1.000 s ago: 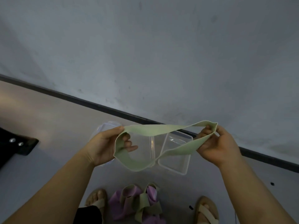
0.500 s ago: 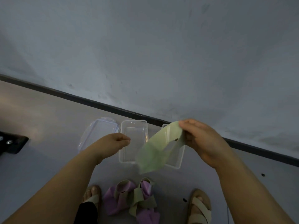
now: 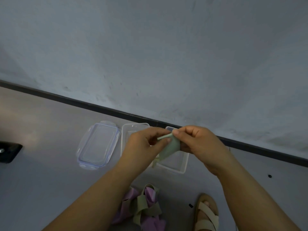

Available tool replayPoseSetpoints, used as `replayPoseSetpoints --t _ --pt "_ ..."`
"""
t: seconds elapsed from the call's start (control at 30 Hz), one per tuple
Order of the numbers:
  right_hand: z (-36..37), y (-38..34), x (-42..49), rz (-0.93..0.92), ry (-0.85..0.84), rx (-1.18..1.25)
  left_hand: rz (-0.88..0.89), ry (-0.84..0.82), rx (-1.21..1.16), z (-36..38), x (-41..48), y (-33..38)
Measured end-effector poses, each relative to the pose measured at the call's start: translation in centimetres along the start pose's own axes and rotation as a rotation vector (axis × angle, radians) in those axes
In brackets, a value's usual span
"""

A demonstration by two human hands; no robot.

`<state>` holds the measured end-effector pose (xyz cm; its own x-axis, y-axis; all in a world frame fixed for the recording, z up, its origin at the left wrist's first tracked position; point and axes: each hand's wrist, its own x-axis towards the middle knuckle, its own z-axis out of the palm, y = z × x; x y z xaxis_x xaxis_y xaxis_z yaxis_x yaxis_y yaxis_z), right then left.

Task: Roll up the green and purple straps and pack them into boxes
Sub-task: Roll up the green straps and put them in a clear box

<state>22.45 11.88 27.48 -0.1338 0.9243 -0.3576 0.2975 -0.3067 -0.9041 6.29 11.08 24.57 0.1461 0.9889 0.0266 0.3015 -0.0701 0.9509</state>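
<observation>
Floor [image 3: 41, 189] grey | lid [image 3: 98, 145] L | clear box [image 3: 133, 129] beside | 2nd box [image 3: 180, 167] R | strap pile [image 3: 145, 212] nr sandal [image 3: 207, 214]

pale green strap [image 3: 170, 147], blue-edged clear lid [image 3: 98, 145]

Right of the lid [image 3: 98, 145] on the floor [image 3: 50, 180]: first box [image 3: 127, 133], then second box [image 3: 180, 165]; left hand [image 3: 143, 147] and right hand [image 3: 200, 145] pinch a strap [image 3: 170, 147] above them; strap pile [image 3: 146, 209] nearer

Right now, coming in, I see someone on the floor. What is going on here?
A person is handling one green strap. The left hand and the right hand both pinch it, bunched up, over two open clear boxes on the floor, the left box and the right box. A lid lies left of them. A pile of straps, green and purple, lies by the feet.
</observation>
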Motion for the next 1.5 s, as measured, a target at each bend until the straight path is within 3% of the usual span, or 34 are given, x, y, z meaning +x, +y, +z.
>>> replayPoseSetpoints --t 0.13,0.23,0.4,0.53,0.7,0.8,0.93,1.1,1.27,1.5 --pt "-0.3 0.1 0.1 -0.046 0.114 -0.196 0.029 -0.021 0.075 -0.3 0.1 0.2" --pt "-0.4 -0.1 0.0 -0.071 0.222 -0.224 -0.003 0.067 0.108 -0.4 0.2 -0.1" --pt "1.8 -0.2 -0.2 -0.072 0.085 -0.111 -0.178 0.215 -0.106 -0.2 0.6 0.4" --pt "3.1 0.0 -0.2 -0.117 0.074 -0.133 -0.296 0.130 -0.422 0.3 0.2 1.4" --pt "2.1 -0.2 -0.1 -0.126 0.160 -0.088 -0.318 0.000 -0.533 0.3 0.2 1.9" --pt "1.5 -0.1 0.1 -0.156 0.203 -0.156 -0.307 0.072 -0.463 0.2 0.4 2.0" --pt "0.8 -0.3 0.2 -0.157 0.108 -0.157 -0.213 0.210 -0.202 -0.5 0.8 1.1" --pt "0.6 -0.2 0.1 -0.160 0.022 -0.139 -0.197 0.047 -0.317 -1.1 1.0 1.1" --pt "0.6 -0.3 0.3 -0.163 0.071 -0.026 -0.139 0.077 -0.336 -1.2 1.0 1.2" --pt "0.5 -0.3 0.2 -0.239 0.086 -0.128 -0.123 0.021 -0.303 -1.7 1.2 1.1"
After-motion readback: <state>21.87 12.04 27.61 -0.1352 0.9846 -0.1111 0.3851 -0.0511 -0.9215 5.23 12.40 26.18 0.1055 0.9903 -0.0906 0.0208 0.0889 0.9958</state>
